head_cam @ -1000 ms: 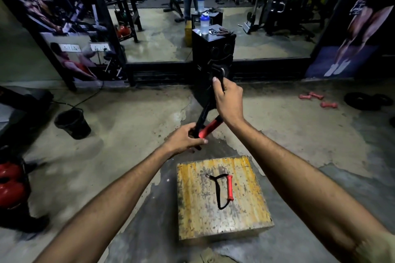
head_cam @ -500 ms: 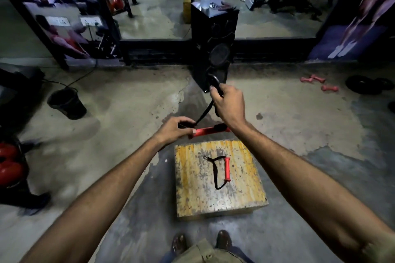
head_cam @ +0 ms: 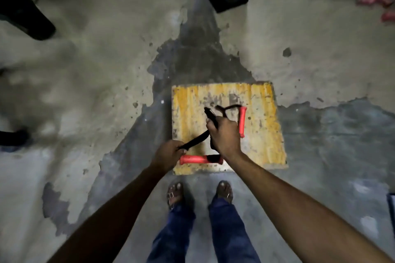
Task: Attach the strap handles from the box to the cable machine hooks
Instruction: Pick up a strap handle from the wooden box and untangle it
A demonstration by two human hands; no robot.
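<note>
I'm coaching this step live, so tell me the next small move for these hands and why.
Probably lift the held strap handle clear and turn toward the machine, which is out of view. Both the left hand and right hand already grip its black webbing, its red grip hanging over the yellow box. The second strap handle still lies on the box for later.

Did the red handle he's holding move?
Yes. The held strap handle came down toward the person; it was past the yellow box's far edge, now over its near edge.
</note>
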